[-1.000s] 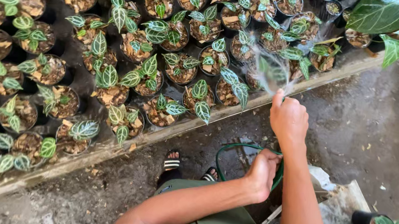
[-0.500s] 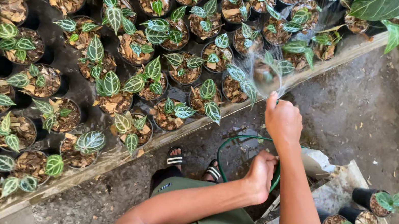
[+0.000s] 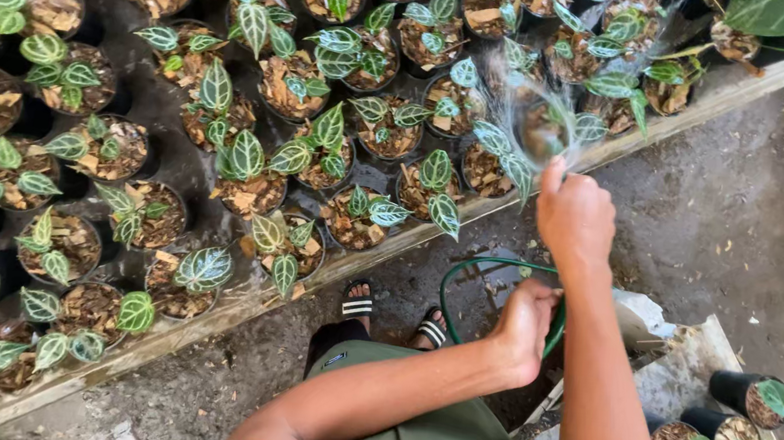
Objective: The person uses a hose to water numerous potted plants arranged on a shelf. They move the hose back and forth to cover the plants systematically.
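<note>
Nearest, the left hand [image 3: 524,328] has its fingers wrapped around a loop of green hose [image 3: 465,275] above the wet concrete floor [image 3: 716,212], near two sandalled feet [image 3: 394,316]. Just beyond, the right hand [image 3: 574,214] is closed on the hose end, where a fan of water spray [image 3: 537,118] spreads over the nearest pots. Farther off, rows of black pots [image 3: 244,191] with white-veined green leaves fill a low bed behind a pale concrete edge [image 3: 228,314].
</note>
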